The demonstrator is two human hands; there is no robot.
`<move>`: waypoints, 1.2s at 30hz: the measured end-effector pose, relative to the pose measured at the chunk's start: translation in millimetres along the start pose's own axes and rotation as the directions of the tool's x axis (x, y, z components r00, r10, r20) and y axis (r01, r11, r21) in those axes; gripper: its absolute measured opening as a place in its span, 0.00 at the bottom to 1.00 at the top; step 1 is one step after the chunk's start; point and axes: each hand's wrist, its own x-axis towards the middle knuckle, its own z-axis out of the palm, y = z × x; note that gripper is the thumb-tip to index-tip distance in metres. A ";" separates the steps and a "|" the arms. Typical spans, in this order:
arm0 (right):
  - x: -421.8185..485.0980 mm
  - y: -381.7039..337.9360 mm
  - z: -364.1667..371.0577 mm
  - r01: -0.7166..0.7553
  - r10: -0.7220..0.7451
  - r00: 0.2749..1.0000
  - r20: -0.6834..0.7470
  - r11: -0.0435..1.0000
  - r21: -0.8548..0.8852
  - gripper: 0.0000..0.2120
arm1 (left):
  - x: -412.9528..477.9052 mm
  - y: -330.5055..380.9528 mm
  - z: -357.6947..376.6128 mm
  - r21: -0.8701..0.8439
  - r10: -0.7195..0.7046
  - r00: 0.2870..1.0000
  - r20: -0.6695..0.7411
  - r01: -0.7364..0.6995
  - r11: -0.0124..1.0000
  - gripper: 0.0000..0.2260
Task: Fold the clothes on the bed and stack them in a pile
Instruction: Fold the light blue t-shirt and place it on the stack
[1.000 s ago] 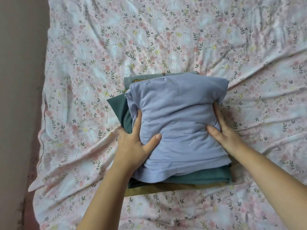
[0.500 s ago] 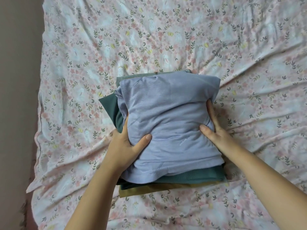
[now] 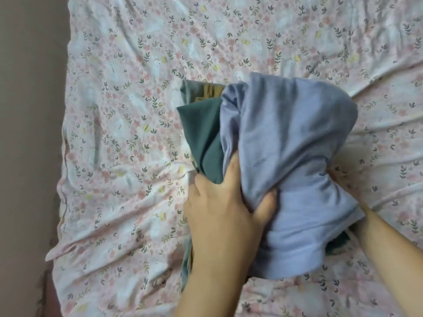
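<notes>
A pile of folded clothes is bunched up above the floral bed sheet (image 3: pixel 126 110). On top is a lavender garment (image 3: pixel 297 133), under it a dark green one (image 3: pixel 201 138), and a mustard piece (image 3: pixel 210 91) and a grey-green piece (image 3: pixel 186 92) peek out at the far left corner. My left hand (image 3: pixel 219 209) grips the pile's left side, with the thumb pressed into the lavender cloth and the fingers under the green layer. My right forearm (image 3: pixel 393 259) runs in under the pile's right side. The right hand itself is hidden by the cloth.
The wrinkled sheet spreads all around the pile. The bed's left edge (image 3: pixel 64 156) runs down beside a plain brownish surface (image 3: pixel 27 133).
The pile lay flat with both hands at its sides. Now it is squeezed and lifted, its layers crumple, and my right hand has slipped out of sight beneath it.
</notes>
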 end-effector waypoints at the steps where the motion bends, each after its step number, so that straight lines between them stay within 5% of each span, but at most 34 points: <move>1: 12.4 7.0 8.4 0.080 -0.083 0.979 -0.185 0.996 -0.028 0.18 | -1.2 -0.3 0.1 -0.032 0.000 1.000 0.007 0.001 0.999 0.37; 2: 4.4 -10.5 10.1 0.074 -0.078 0.976 -0.203 0.997 -0.027 0.19 | -0.1 -5.2 -0.3 -0.097 -0.010 1.000 0.015 0.012 0.995 0.40; 4: -34.4 -44.2 -1.4 -0.050 0.056 0.994 0.091 0.997 -0.059 0.15 | 5.0 -22.5 -1.4 -0.295 -0.113 0.993 0.040 0.119 0.948 0.48; 5: -40.7 -57.1 1.8 0.016 -0.019 0.998 -0.054 0.999 -0.050 0.12 | 8.5 -32.2 -1.3 -0.395 -0.182 0.981 0.072 0.196 0.898 0.52; 7: -42.9 -80.1 19.1 0.058 -0.056 0.998 -0.014 0.980 0.190 0.14 | 16.5 -49.7 0.2 -0.517 -0.263 0.955 0.134 0.294 0.804 0.54; 11: -67.7 -106.8 21.8 0.061 -0.081 0.995 0.050 0.945 0.322 0.18 | 31.2 -71.5 7.8 -0.562 -0.272 0.928 0.254 0.370 0.739 0.50; 16: -80.2 -118.1 24.3 -0.077 -0.016 0.978 0.207 0.898 0.434 0.04 | 39.3 -90.0 12.0 -0.614 -0.257 0.910 0.326 0.411 0.674 0.53; 19: -77.3 -117.8 23.8 -0.102 -0.040 0.950 0.309 0.897 0.431 0.37 | 46.0 -97.8 13.4 -0.628 -0.249 0.901 0.356 0.428 0.650 0.46; 20: -78.5 -116.8 24.3 -0.118 -0.033 0.948 0.316 0.886 0.449 0.40 | 47.1 -99.5 13.7 -0.626 -0.245 0.900 0.360 0.428 0.652 0.47; 25: -104.5 -118.4 20.7 -0.155 -0.036 0.962 0.271 0.746 0.648 0.06 | 36.8 -90.4 8.8 -0.684 -0.210 0.944 0.255 0.329 0.651 0.49; 27: -118.0 -117.1 15.1 -0.076 -0.113 0.963 0.246 0.759 0.646 0.07 | 32.0 -89.1 2.4 -0.709 -0.198 0.961 0.193 0.276 0.649 0.51; 33: -152.1 -135.6 -0.1 0.266 -0.354 0.933 0.056 0.789 0.553 0.39 | 17.5 -77.8 -28.9 -0.766 -0.180 0.979 0.100 0.191 0.613 0.39; 36: -174.2 -154.9 -9.0 0.344 -0.424 0.905 0.032 0.775 0.531 0.37 | 5.9 -63.9 -51.8 -0.765 -0.182 0.981 0.067 0.167 0.622 0.37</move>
